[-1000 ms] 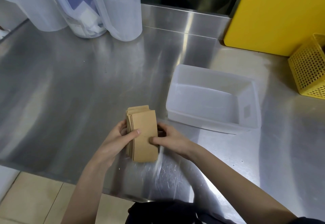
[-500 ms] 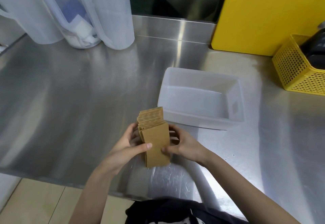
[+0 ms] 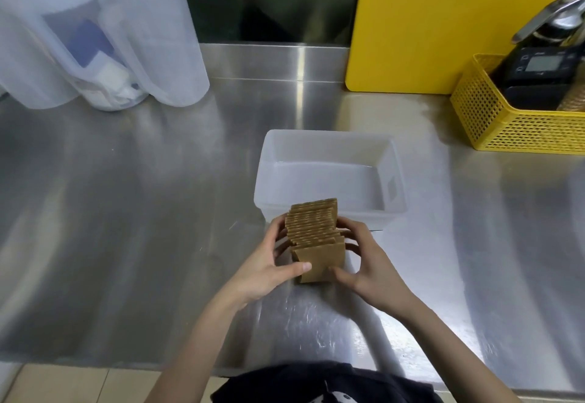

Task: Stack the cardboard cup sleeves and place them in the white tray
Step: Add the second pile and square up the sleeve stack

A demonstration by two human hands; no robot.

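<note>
Both hands, the left hand (image 3: 264, 271) and right hand (image 3: 368, 268), squeeze the sleeves (image 3: 315, 238) just before the white tray (image 3: 394, 162). The loose pile could fan out and spill.

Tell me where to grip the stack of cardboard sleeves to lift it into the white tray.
Grip the stack of cardboard sleeves by its two short sides, coming in from left and right as the left hand and right hand do. The sleeves stand on edge, fanned loosely, so only inward pressure keeps them together. The white tray sits just beyond.
</note>
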